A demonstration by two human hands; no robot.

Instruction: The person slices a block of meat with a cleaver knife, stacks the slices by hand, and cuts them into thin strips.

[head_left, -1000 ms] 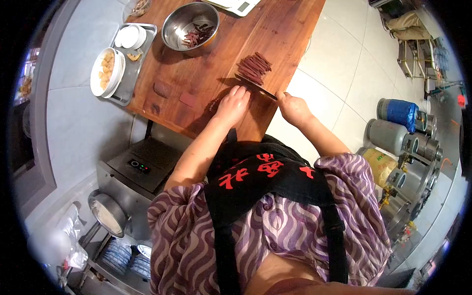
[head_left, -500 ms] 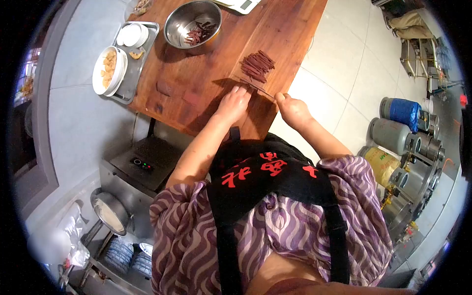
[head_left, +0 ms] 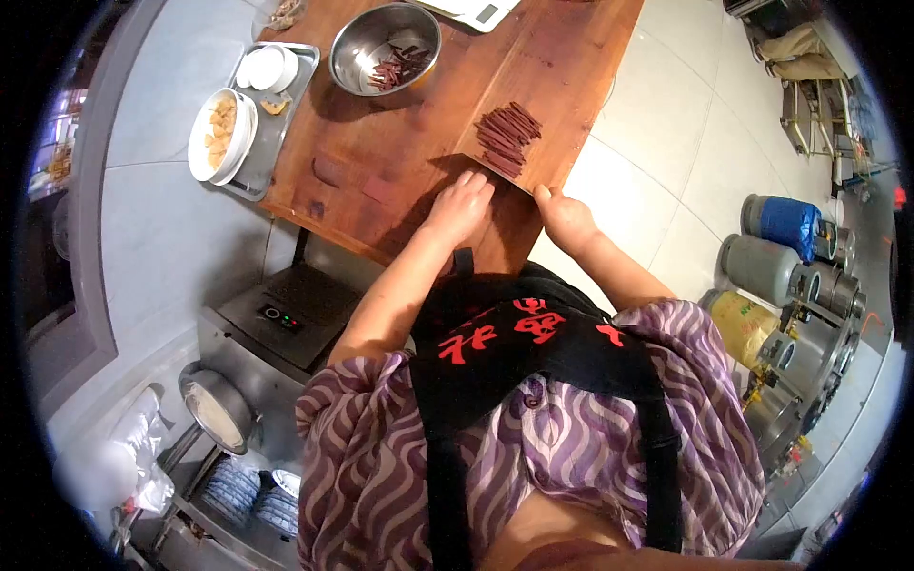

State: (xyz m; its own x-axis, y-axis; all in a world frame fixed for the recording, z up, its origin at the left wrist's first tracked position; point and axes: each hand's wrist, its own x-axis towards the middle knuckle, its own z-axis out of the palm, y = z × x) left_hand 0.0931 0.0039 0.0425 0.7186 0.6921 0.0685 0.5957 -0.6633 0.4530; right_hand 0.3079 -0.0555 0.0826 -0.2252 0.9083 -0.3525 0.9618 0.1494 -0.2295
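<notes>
Near the right edge of the wooden table [head_left: 419, 162], my right hand [head_left: 566, 217] is closed around the handle of a knife [head_left: 501, 175], whose thin dark blade points up and left. Just below the blade my left hand [head_left: 459, 206] rests with its fingers bent and pressed together; what lies under the fingertips is hidden. A pile of dark red strips [head_left: 507, 136] lies just beyond the blade. More dark strips sit in a metal bowl [head_left: 358, 80] farther back. Two flat reddish patches, perhaps thin pieces, show on the wood left of my left hand.
A metal tray [head_left: 286, 133] at the table's left holds a white bowl of yellowish chunks [head_left: 221, 128] and small white dishes [head_left: 270, 68]. A white scale [head_left: 476, 11] stands at the back. Gas cylinders [head_left: 762, 265] stand on the floor at right. Below left is a metal appliance [head_left: 286, 314].
The view has shifted slightly, so the table and its contents appear a little farther right. The knife blade has tilted and looks thinner. Both hands keep nearly the same places beside it.
</notes>
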